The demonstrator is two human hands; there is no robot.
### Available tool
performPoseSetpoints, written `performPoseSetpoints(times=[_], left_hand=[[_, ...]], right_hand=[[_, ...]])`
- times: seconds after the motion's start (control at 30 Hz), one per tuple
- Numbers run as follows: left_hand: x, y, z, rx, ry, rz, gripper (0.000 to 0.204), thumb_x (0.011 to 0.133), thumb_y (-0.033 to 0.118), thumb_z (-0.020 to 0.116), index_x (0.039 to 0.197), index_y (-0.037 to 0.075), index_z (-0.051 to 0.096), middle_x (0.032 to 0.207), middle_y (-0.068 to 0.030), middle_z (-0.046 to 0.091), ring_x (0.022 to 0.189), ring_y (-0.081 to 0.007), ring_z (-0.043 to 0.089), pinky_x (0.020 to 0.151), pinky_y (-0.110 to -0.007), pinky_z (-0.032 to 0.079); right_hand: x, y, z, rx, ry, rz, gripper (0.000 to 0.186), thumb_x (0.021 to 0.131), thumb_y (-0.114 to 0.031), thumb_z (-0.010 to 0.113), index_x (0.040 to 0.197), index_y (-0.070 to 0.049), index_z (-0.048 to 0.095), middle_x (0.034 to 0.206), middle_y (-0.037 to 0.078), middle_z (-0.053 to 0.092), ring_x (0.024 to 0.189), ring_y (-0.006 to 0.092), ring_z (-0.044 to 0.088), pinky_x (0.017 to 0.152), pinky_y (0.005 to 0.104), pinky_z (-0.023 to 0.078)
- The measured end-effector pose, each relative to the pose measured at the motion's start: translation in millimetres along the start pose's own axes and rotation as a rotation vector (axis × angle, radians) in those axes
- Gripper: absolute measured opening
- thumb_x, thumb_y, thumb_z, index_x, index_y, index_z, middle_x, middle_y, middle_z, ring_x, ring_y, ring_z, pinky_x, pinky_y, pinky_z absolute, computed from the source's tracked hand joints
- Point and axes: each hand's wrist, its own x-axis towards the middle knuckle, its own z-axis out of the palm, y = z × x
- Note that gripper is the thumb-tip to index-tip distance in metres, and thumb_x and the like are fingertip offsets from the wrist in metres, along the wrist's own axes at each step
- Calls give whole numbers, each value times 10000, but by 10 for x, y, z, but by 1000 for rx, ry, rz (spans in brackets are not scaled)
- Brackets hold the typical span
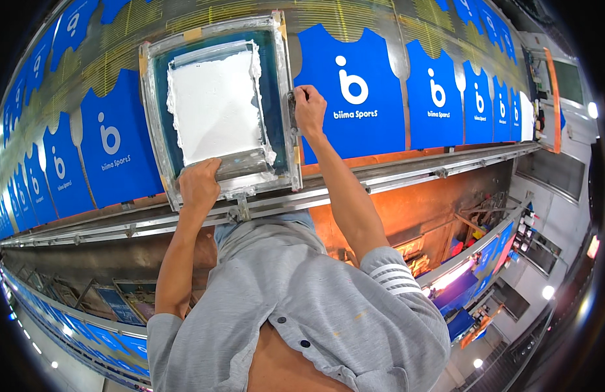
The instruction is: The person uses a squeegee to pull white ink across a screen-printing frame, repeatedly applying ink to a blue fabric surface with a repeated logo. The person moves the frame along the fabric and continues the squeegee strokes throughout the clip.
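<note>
White ink (214, 104) covered most of the mesh inside the metal-framed printing screen (285, 98), which lay flat on the long worktop (374, 171). My left hand (199, 185) was closed around the squeegee (244, 163) at the near edge of the screen. My right hand (310, 108) gripped the screen's right frame rail. Blue garment panels (358, 88) with white prints lay in a row on the worktop to either side of the screen.

Screen frame (219, 104) lies on worktop (381, 171), between printed fabric panels (355, 91) left and right; squeegee (240, 163) sits inside frame, near edge.
</note>
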Motion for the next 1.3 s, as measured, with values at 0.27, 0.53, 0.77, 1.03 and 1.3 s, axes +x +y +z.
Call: performPoseSetpoints(times=[0.27, 0.53, 0.77, 1.03, 1.3], left_hand=[[19, -177, -19, 12, -6, 24, 284, 729, -27, 617, 964, 58, 751, 914, -118, 746, 836, -348, 709, 734, -448, 552], [-160, -24, 48, 45, 16, -22, 300, 722, -5, 633, 978, 78, 767, 900, -125, 748, 867, -351, 711, 766, -444, 556], [732, -278, -320, 169, -317, -132, 355, 757, 36, 611, 1031, 162, 798, 847, -160, 734, 879, -365, 699, 784, -507, 542], [2576, -804, -636, 257, -200, -71, 260, 738, 247, 731, 969, 146, 798, 881, -171, 749, 883, -354, 730, 771, -474, 581], [2561, -1079, -458, 235, -149, 30, 324, 756, 98, 615, 1005, 161, 812, 829, -182, 742, 798, -370, 725, 743, -481, 571]], right_hand=[[21, 79, 221, -92, 30, -54, 271, 965, -223, 612, 1001, 18, 728, 907, 203, 745, 837, 365, 712, 772, 428, 530], [52, 56, 211, -277, 55, -77, 277, 980, -282, 590, 995, -55, 747, 1011, 192, 744, 914, 415, 696, 836, 488, 528], [-217, -1221, 37, -395, -858, -419, 473, 838, -476, 772, 1174, -143, 761, 1097, 140, 712, 1056, 321, 675, 901, 442, 530], [1110, -1473, 962, -820, -681, -760, 167, 753, -86, 620, 868, -98, 741, 897, 142, 733, 869, 366, 710, 743, 503, 542], [1027, -1296, 1078, -637, -560, -836, 137, 746, -20, 613, 821, -61, 721, 827, 134, 699, 825, 375, 665, 958, 533, 493]])
